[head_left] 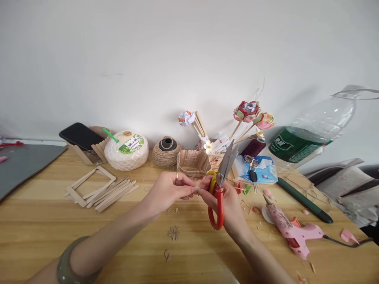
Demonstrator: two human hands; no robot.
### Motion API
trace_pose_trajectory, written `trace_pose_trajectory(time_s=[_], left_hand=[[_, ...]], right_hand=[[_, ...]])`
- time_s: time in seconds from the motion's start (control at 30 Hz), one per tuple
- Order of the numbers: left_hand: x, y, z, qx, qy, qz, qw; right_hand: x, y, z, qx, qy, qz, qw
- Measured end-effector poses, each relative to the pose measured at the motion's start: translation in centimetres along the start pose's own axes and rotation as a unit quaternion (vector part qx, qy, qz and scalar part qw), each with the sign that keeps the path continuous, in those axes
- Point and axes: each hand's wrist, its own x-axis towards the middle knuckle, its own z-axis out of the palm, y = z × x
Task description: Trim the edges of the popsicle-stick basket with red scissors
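Over the middle of the table, my left hand (174, 188) pinches something small and pale at its fingertips; what it is I cannot make out. Meeting it there, the fingertips of my right hand (226, 201) touch the same small piece. Scissors (219, 185) with a red and a yellow handle hang in my right hand, blades pointing up and slightly apart. Below the hands lies a small flower shape of twine loops (173, 233), with a single loop (167, 255) nearer me. Just behind stands a square box of wooden sticks (194, 157).
Left are loose craft sticks (117, 193), a stick frame (76, 197), a phone (79, 135) and a white coconut (126, 154). A twine ball (167, 152) and paper flowers (247, 111) stand behind. Right are a pink glue gun (299, 234), a dark green tool (304, 200) and a large bottle (310, 134).
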Motion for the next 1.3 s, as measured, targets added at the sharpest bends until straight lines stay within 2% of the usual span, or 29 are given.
trace_pose_trajectory(time_s=[0.2, 0.5, 0.67, 0.77, 0.93, 1.3], left_hand=[[0.0, -0.06, -0.05, -0.017, -0.019, -0.013, 1.0], [-0.06, -0.3, 0.24, 0.056, 0.029, 0.012, 0.998], [0.02, -0.4, -0.1, -0.041, -0.028, -0.025, 0.998], [0.15, -0.34, -0.24, -0.061, -0.044, -0.045, 0.996], [0.26, -0.19, -0.18, 0.005, -0.028, -0.027, 0.999], [0.2, -0.27, -0.69, 0.108, -0.048, 0.027, 0.993]], right_hand=[[0.1, 0.29, -0.19, 0.025, -0.021, 0.007, 0.999], [-0.21, 0.21, -0.17, 0.003, -0.019, 0.026, 0.999], [-0.08, 0.03, -0.45, 0.004, -0.01, 0.028, 1.0], [0.01, -0.13, -0.57, -0.011, -0.008, 0.033, 0.999], [0.02, -0.44, -0.58, -0.015, -0.014, 0.038, 0.999], [-0.03, -0.12, -0.87, -0.01, -0.03, 0.053, 0.998]])
